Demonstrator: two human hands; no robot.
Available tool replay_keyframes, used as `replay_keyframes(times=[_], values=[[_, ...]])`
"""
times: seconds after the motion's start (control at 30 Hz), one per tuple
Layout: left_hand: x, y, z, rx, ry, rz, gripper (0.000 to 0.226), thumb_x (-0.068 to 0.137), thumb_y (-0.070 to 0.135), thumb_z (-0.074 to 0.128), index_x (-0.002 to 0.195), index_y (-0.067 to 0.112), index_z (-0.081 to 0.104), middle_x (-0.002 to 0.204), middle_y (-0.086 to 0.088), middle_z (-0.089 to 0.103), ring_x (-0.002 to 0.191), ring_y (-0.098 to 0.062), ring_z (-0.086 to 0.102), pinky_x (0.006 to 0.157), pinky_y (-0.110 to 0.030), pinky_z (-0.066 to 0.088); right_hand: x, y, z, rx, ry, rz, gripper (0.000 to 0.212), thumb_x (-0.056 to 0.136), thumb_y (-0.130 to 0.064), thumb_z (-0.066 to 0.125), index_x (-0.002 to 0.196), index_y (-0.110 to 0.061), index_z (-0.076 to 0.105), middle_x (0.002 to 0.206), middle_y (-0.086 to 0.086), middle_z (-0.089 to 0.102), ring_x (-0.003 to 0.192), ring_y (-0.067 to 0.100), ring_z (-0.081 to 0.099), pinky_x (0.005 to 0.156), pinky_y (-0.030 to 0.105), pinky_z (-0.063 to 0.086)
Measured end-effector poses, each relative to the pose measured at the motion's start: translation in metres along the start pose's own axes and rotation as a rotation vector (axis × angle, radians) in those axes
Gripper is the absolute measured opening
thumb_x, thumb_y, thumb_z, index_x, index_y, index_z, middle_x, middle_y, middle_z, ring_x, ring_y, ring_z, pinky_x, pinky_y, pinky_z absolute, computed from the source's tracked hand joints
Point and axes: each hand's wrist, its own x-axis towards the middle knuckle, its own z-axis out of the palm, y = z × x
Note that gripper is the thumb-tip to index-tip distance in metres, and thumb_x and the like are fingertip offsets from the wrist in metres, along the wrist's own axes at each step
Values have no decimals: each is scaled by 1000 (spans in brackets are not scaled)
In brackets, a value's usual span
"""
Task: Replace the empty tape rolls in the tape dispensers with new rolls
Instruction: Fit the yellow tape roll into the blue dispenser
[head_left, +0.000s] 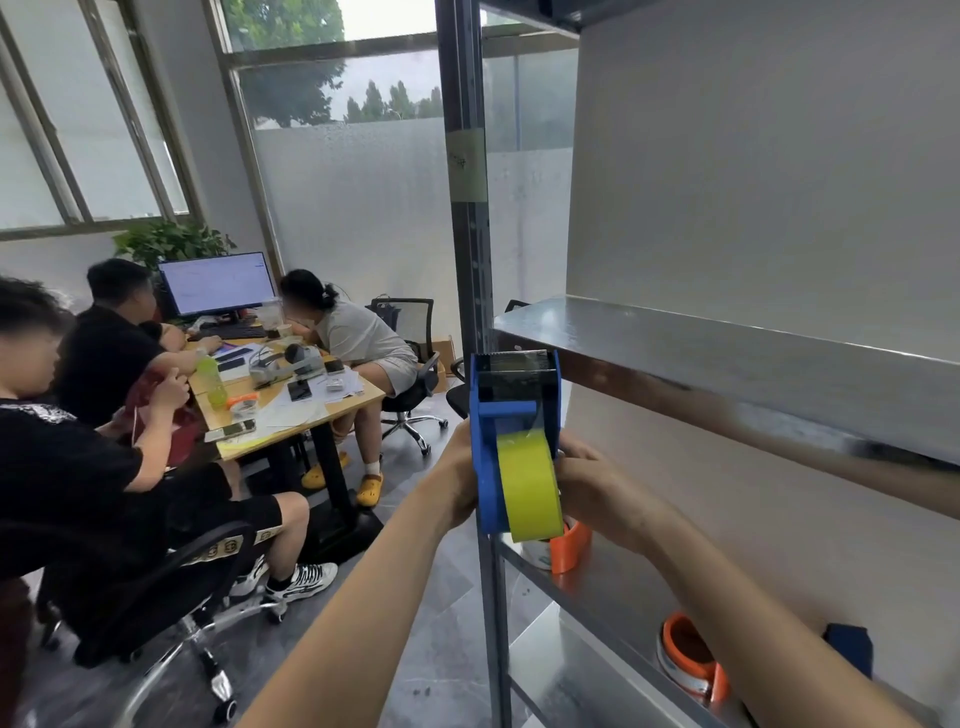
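both hands hold a blue dispenser (514, 410) up in front of a metal rack, at the left end of its shelves. the left hand (457, 480) grasps its left side, with the fingers hidden behind the frame. the right hand (592, 483) grasps the right side, fingers curled in beside the roll (530, 483). whether they press the roll or only the frame, i cannot tell.

the roll is yellow and looks full. it sits in the dispenser's cradle, and a clear strip seems to run from it up toward the toothed edge at the top. so the step in hand looks like the end of loading: seating the roll and leading the tape to the cutter. the next move likely calls for steadying the frame with one hand while the other pulls the strip taut over the teeth.

on the lower shelf (602, 603), just behind the roll, stands an orange dispenser (570, 545) with a white ring in it. a second orange dispenser (691, 654) lies nearer and to the right. its ring looks thin, perhaps spent. a dark blue thing (849, 647) sits right of it, too cut off to name.
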Motion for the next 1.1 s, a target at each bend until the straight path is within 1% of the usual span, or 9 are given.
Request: replay_keyframes(times=[0.1, 0.17, 0.27, 0.4, 0.57, 0.67, 0.8, 1.0, 1.1], values=[[5, 1, -4, -38, -35, 29, 28, 97, 14, 37, 75, 11, 53, 50, 5, 63, 50, -9, 59, 60, -25, 47, 1, -3, 4, -86, 75, 12, 48, 90, 4, 54, 130, -23, 53, 113, 20, 61, 100, 29, 64, 85, 47, 56], [8, 0, -6, 13, -56, 33, 31, 97, 7, 35, 71, 9, 50, 41, 6, 59, 47, -8, 58, 51, -18, 49, 1, -4, 7, -109, 121, -1, 50, 91, 11, 50, 126, -24, 55, 96, 7, 67, 83, 20, 68, 68, 38, 59], [3, 3, -8, 45, -136, 69, 31, 96, 4, 37, 71, 12, 52, 54, 1, 62, 44, -3, 58, 53, -19, 49, 1, -3, 12, -92, 161, -30, 42, 92, 8, 49, 116, -26, 58, 81, -2, 69, 70, 12, 67, 59, 31, 58], [-3, 5, -11, 47, -205, 104, 30, 95, 4, 38, 69, 10, 52, 42, 6, 60, 38, 1, 56, 46, -14, 48, 1, 1, 15, -99, 179, -73, 40, 90, -2, 55, 122, -26, 57, 94, 4, 72, 80, 20, 70, 64, 37, 60], [2, -2, -28, -131, -207, 71, 20, 94, 9, 42, 101, 15, 60, 85, -4, 70, 76, -16, 64, 70, -31, 50, 5, 2, 10, -171, 322, -141, 40, 92, 2, 56, 125, -20, 56, 95, 7, 72, 79, 23, 71, 60, 33, 57], [12, -7, -44, -321, -217, 64, 49, 81, 21, 51, 129, 12, 49, 124, -17, 54, 107, -33, 53, 89, -48, 43, 10, 2, 6, -254, 471, -224, 37, 90, 2, 60, 112, -28, 61, 92, 3, 73, 85, 25, 71, 63, 33, 59], [11, -7, -49, -321, -292, 44, 81, 62, 67, 68, 130, 26, 52, 135, -13, 53, 125, -38, 49, 100, -66, 35, 19, 9, 8, -503, 621, -299, 46, 85, -1, 63, 105, -41, 59, 95, -5, 72, 90, 17, 69, 76, 39, 58], [8, -12, -51, -84, -256, 109, 81, 69, 11, 79, 137, 33, 41, 120, -15, 63, 109, -36, 63, 89, -55, 51, 26, 8, 20, -613, 715, -314, 44, 87, -1, 60, 125, -24, 60, 95, -2, 69, 85, 15, 65, 62, 11, 49], [8, -13, -59, -114, -212, 122, 76, 72, 2, 74, 137, 27, 44, 117, -19, 65, 106, -40, 64, 89, -55, 51, 25, 4, 24, -604, 653, -295, 45, 87, -3, 61, 126, -24, 59, 93, -9, 66, 81, 14, 65, 58, 14, 53]])
